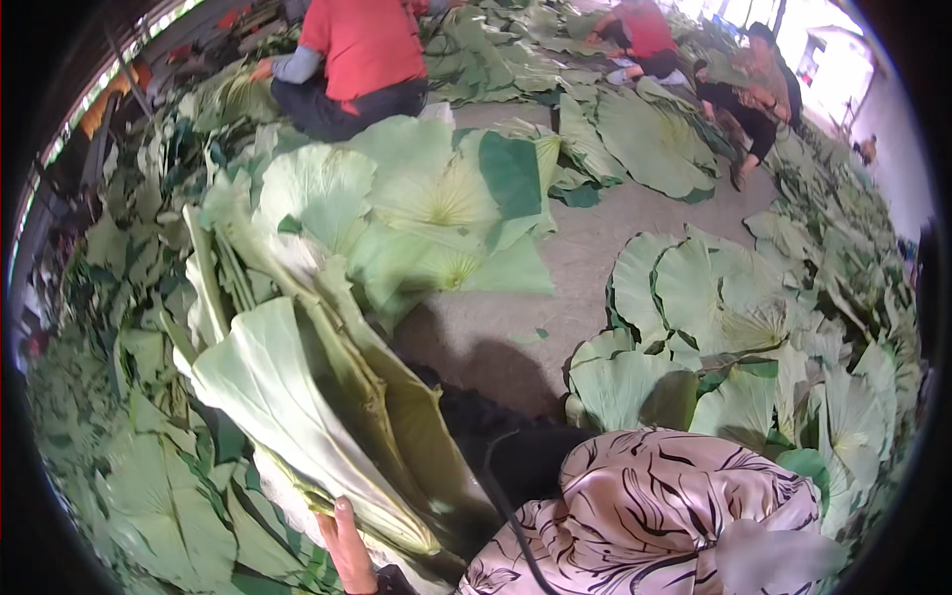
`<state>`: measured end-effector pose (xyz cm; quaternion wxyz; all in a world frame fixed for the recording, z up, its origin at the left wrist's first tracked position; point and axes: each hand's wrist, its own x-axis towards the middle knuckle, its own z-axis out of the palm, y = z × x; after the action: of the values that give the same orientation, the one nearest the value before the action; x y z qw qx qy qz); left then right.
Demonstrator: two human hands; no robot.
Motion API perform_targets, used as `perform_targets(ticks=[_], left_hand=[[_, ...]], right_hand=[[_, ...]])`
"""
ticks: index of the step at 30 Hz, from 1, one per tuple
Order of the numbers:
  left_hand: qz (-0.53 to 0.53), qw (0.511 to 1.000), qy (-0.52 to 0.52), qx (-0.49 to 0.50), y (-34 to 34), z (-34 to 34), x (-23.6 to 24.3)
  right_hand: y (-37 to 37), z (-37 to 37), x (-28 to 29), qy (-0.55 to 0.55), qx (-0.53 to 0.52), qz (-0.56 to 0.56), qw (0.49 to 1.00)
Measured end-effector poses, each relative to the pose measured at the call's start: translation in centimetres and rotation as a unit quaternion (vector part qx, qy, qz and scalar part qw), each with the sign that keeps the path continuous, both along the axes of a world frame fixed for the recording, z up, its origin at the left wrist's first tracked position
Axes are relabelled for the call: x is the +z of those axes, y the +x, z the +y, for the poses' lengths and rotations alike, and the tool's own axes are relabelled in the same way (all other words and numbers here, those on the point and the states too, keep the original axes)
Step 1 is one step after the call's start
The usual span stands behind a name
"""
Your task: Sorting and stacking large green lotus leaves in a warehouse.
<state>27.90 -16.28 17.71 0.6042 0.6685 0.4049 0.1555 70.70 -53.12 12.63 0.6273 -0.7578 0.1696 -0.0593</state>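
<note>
A thick bundle of folded pale-green lotus leaves (297, 387) stands tilted in front of me, its top leaning away to the upper left. My left hand (345, 547) grips the lower end of this bundle, fingers pressed along its edge. My right hand is hidden; only a pink sleeve with black stripes (654, 516) shows at the bottom right. Round open leaves (436, 198) lie flat just beyond the bundle.
Round leaves are spread flat on the right (714, 307), and a deep heap of leaves (119, 397) fills the left. Grey concrete floor (516, 327) shows between them. A person in a red top (357, 59) squats ahead; two other people (694, 59) sit at the far right.
</note>
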Motion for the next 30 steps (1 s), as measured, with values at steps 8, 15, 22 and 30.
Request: perform_targets(ticks=[8,15,22,30], left_hand=[[-0.088,0.94,0.091,-0.316,16.1,-7.9,8.1],[-0.353,0.804,-0.002,-0.479,41.9,-20.1,13.7],[-0.269,0.812,-0.126,-0.502,40.1,-15.9,8.7],[-0.265,0.915,-0.123,-0.279,31.7,10.2,10.8]], right_hand=[[5.3,-14.7,5.4,-0.095,-0.204,0.004,0.974],[6.4,-24.1,15.1,-0.203,-0.348,-0.009,0.915],[-3.8,-49.9,1.1,-0.645,-0.298,0.082,0.698],[-8.4,-36.3,-17.7,-0.613,-0.044,0.201,0.763]])
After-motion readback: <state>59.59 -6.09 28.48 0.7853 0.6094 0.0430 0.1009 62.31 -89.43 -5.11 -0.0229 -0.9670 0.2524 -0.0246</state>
